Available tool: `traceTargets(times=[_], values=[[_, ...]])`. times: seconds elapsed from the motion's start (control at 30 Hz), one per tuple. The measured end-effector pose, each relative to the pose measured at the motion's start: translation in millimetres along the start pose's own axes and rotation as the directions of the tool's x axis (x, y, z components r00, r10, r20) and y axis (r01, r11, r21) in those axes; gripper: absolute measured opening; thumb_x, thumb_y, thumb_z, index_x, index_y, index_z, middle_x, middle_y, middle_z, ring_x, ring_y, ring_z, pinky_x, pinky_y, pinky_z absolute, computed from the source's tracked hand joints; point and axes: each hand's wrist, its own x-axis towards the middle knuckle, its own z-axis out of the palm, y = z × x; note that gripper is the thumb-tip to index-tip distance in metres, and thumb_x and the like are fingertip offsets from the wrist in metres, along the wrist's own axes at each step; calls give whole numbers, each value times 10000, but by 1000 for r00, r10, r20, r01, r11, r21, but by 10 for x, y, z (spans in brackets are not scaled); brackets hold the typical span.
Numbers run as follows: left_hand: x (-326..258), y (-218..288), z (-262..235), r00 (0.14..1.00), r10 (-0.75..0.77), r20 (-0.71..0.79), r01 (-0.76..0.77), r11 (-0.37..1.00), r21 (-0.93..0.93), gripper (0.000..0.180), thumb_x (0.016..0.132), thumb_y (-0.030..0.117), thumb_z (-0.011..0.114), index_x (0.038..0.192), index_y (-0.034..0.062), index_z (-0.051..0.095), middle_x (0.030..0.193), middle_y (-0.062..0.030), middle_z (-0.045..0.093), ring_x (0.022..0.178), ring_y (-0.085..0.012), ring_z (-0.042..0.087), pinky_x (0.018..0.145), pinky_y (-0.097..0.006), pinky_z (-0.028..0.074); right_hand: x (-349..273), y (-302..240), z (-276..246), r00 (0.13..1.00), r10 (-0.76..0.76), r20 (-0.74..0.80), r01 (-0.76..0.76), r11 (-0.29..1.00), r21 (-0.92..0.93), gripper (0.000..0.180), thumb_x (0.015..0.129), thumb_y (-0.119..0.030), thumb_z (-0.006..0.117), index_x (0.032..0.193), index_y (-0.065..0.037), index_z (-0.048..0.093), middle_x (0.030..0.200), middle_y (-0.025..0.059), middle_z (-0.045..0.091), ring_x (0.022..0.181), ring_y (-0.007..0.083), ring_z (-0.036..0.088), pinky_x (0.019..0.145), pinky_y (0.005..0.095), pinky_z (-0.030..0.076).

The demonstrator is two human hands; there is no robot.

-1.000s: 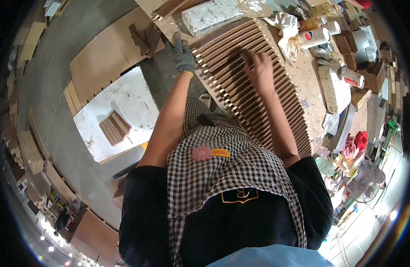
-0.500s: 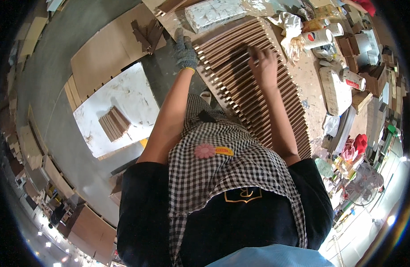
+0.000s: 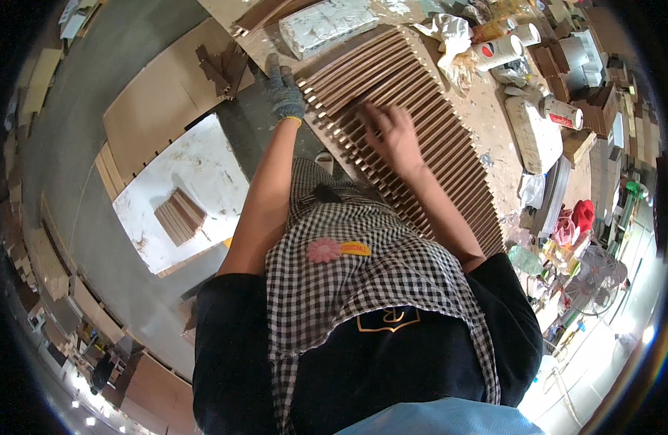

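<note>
Many narrow brown wooden strips (image 3: 450, 156) lie side by side in a long row on the worktable, their pale ends staggered along the left edge. Over the left part of this row is my bare right hand (image 3: 395, 138), its fingers curled toward the strips. Something dark shows at its fingertips, too small to make out. My left hand (image 3: 283, 90), in a grey knit glove with a yellow cuff, is beside the table's left edge near the strip ends. Its fingers are stretched out, and nothing shows in them.
A white wrapped block (image 3: 326, 27) lies beyond the strips. Paper cups (image 3: 499, 52), crumpled plastic (image 3: 450, 36) and a white pack (image 3: 531, 134) crowd the table's right side. Left of me, a low white board (image 3: 181, 181) carries a small strip bundle (image 3: 180, 216); brown offcuts (image 3: 221, 69) lie on cardboard (image 3: 156, 94).
My right hand has moved left across the strips, toward their pale ends. My left hand stays by the table's edge, fingers still stretched. The whole view has shifted slightly.
</note>
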Motion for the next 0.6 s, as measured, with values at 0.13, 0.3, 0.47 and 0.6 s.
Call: traceTargets(times=[0.13, 0.3, 0.47, 0.6], values=[[3, 48, -17, 1000, -25, 1, 25, 997, -78, 419, 1093, 165, 469, 1509, 121, 464, 1574, -176, 429, 1433, -342, 428, 1131, -436, 405, 152, 1019, 17, 983, 171, -65, -178, 975, -132, 467, 859, -145, 768, 1309, -69, 667, 1057, 158, 657, 964, 298, 608, 876, 423, 535], [-33, 115, -80, 998, -36, 48, 33, 997, 64, 422, 1105, 175, 437, 1519, 98, 445, 1575, -173, 429, 1442, -341, 415, 1172, -439, 373, 398, 1621, -113, 926, 312, -210, -357, 905, -230, 437, 876, -212, 753, 1277, -56, 679, 1097, 188, 637, 1001, 380, 596, 908, 481, 505], [-25, 259, -44, 971, -229, 70, 238, 951, -196, 431, 1098, 153, 454, 1527, 114, 445, 1578, -179, 421, 1434, -340, 428, 1151, -437, 403, 312, 1298, -20, 939, 329, -97, -343, 912, -224, 514, 886, -233, 750, 1350, -49, 628, 1164, 224, 619, 1080, 378, 592, 964, 484, 507], [-49, -10, -169, 1000, 8, -3, -7, 989, 149, 443, 1095, 218, 473, 1534, 168, 446, 1509, -264, 450, 1369, -423, 462, 1052, -504, 460, 234, 258, -106, 963, 246, 112, -225, 959, -172, 511, 939, -261, 712, 1367, -2, 608, 1139, 180, 639, 1074, 304, 589, 996, 416, 518]])
